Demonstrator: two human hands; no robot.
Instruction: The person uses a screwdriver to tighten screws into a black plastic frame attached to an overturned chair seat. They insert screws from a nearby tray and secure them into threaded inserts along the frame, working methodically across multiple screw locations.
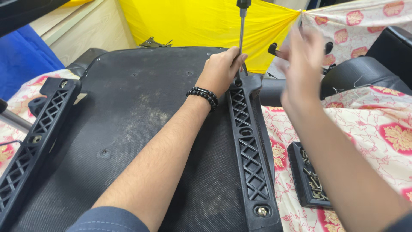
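An upside-down black chair seat lies before me, with a black lattice armrest bracket along its right edge and another on the left. My left hand, wearing a black bead bracelet, pinches the shaft of an upright screwdriver whose tip stands at the far end of the right bracket. Raised and blurred, my right hand hovers just right of the screwdriver with fingers spread, holding nothing I can see.
A black tray of screws rests on the floral cloth at the right. A bolt sits at the right bracket's near end. Yellow fabric hangs behind, a black chair part lies at far right.
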